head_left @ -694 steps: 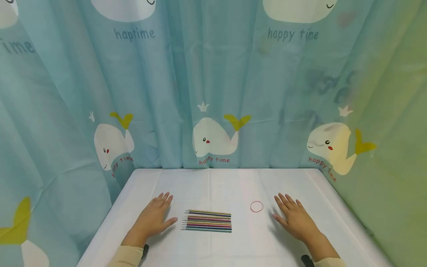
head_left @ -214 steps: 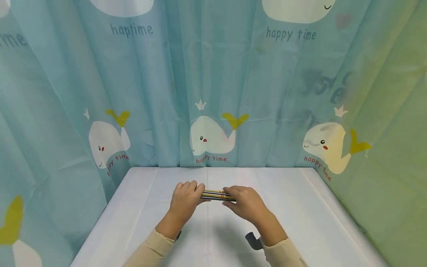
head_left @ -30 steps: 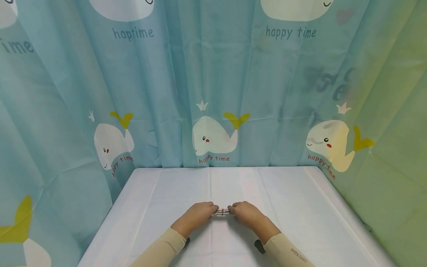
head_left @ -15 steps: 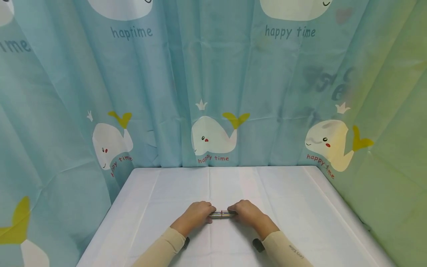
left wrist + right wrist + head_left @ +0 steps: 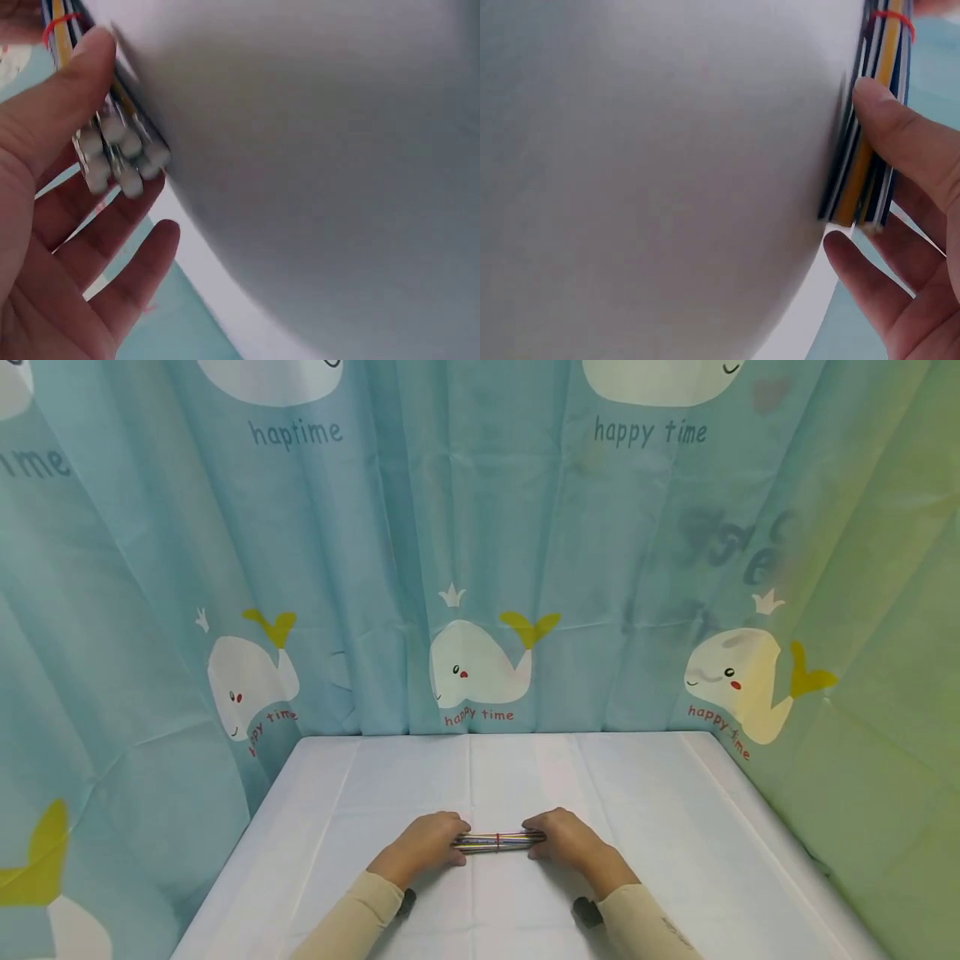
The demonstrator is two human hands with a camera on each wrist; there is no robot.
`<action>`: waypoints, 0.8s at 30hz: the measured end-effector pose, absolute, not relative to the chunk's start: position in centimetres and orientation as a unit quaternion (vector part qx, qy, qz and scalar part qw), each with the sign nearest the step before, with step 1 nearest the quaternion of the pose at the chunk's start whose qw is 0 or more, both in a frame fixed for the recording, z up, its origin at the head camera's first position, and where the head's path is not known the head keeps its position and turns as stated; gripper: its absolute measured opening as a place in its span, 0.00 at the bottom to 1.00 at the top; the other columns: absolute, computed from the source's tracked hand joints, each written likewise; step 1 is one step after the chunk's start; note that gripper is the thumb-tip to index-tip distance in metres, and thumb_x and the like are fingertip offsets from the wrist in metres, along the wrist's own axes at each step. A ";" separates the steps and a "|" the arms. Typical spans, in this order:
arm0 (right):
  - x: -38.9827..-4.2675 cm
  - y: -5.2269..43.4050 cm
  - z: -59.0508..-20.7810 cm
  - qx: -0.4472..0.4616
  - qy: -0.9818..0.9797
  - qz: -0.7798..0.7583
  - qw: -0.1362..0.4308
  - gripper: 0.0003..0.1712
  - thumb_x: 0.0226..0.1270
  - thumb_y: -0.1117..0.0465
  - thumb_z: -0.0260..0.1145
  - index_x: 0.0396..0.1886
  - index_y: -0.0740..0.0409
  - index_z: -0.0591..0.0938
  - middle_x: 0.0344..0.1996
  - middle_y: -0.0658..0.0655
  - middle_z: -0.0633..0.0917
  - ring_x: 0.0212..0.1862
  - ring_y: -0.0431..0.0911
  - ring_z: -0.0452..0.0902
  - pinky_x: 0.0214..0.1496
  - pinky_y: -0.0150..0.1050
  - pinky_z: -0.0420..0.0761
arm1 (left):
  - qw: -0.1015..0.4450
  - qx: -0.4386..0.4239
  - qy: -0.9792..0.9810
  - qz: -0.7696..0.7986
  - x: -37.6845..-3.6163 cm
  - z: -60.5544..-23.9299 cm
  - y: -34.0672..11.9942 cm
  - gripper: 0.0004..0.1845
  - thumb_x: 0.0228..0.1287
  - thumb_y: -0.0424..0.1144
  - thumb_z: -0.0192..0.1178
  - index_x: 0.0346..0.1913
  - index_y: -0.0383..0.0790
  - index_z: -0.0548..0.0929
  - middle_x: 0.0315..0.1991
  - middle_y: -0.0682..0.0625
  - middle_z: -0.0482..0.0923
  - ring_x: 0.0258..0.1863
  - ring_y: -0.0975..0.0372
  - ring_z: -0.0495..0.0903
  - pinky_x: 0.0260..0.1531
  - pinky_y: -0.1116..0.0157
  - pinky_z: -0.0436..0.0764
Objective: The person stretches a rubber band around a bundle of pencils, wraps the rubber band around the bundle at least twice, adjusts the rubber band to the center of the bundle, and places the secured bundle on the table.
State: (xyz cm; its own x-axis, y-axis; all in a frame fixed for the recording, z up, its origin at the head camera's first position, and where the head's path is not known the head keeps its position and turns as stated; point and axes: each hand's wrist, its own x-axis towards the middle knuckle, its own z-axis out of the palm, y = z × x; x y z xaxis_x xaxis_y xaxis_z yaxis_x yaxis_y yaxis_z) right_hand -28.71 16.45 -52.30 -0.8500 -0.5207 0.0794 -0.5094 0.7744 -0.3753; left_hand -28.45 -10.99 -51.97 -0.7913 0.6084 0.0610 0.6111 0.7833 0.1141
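Note:
A bundle of striped pencils (image 5: 480,844) lies level between the two hands, low over the table. A thin red rubber band (image 5: 497,842) circles it near the middle. My left hand (image 5: 426,846) pinches the eraser end, thumb across the near side and fingers behind. In the left wrist view several white erasers (image 5: 129,144) poke out past the thumb, with the ring or little finger stretched clear of them. At the other end my right hand (image 5: 572,846) pinches the flat, unsharpened ends (image 5: 851,214) between thumb and fingers. Part of each end is hidden by fingers in the head view.
A white-covered table (image 5: 480,777) spreads under the hands. Behind it and along both sides hangs a blue-green curtain (image 5: 360,568) printed with whales. Dark wrist straps (image 5: 587,912) show below the sleeves.
The loose row of pencils and separate band are now one banded bundle. Over the last second both hands have moved apart toward the bundle's ends, baring more of its middle.

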 end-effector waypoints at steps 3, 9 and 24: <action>-28.5 17.4 -52.5 -0.248 0.935 -0.255 0.021 0.25 0.50 0.58 0.77 0.50 0.61 0.84 0.46 0.55 0.86 0.53 0.52 0.80 0.56 0.49 0.75 | -0.030 -0.280 -0.950 -0.135 -28.3 -51.9 -11.8 0.26 0.48 0.50 0.74 0.49 0.41 0.85 0.38 0.57 0.80 0.39 0.64 0.79 0.44 0.62 0.77; -28.2 18.2 -53.6 -0.160 0.895 -0.416 -0.022 0.18 0.68 0.63 0.64 0.55 0.65 0.81 0.51 0.59 0.84 0.58 0.58 0.76 0.58 0.54 0.72 | -0.058 -0.192 -0.912 -0.357 -28.1 -52.5 -12.4 0.25 0.69 0.51 0.57 0.60 0.35 0.77 0.51 0.45 0.81 0.53 0.50 0.77 0.54 0.49 0.73; -27.8 15.0 -55.1 -0.008 0.634 -0.773 -0.023 0.42 0.79 0.40 0.31 0.73 0.72 0.52 0.73 0.70 0.54 0.75 0.60 0.42 0.73 0.53 0.41 | 0.005 -0.088 -0.688 -0.721 -27.9 -54.4 -9.9 0.34 0.80 0.53 0.30 0.61 0.22 0.69 0.63 0.31 0.68 0.68 0.41 0.60 0.68 0.47 0.52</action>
